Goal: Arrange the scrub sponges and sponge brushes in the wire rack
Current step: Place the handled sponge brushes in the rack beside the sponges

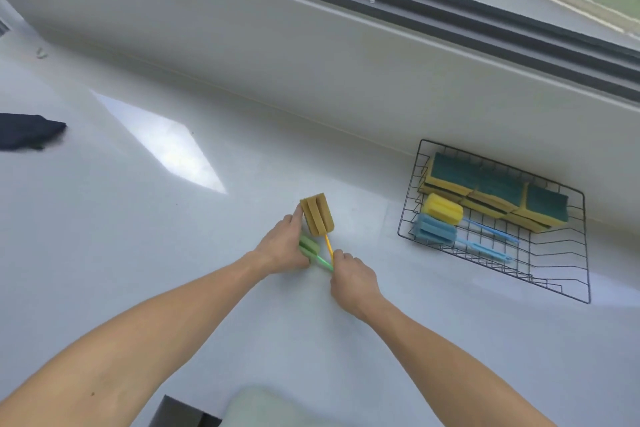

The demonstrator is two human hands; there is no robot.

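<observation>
White worktop (173,253) under a big window, wire rack (585,246) off to the right by the wall. Mostly done: scrub sponges (485,184) already stacked along the back of the rack, a yellow sponge brush (445,210) and a blue sponge brush (434,230) lying in front of them, handles pointing right. Still left: two brushes out on the worktop, well apart from the rack. Brown sponge brush (317,215) and green sponge brush (309,246) side by side, handles crossing near the wrist. Left hand (282,246) pressed on the foam heads, fingers curled around the green one. Right hand (351,276) pinched shut on the thin handles. Dark cloth (27,132) far left, not part of the job.
</observation>
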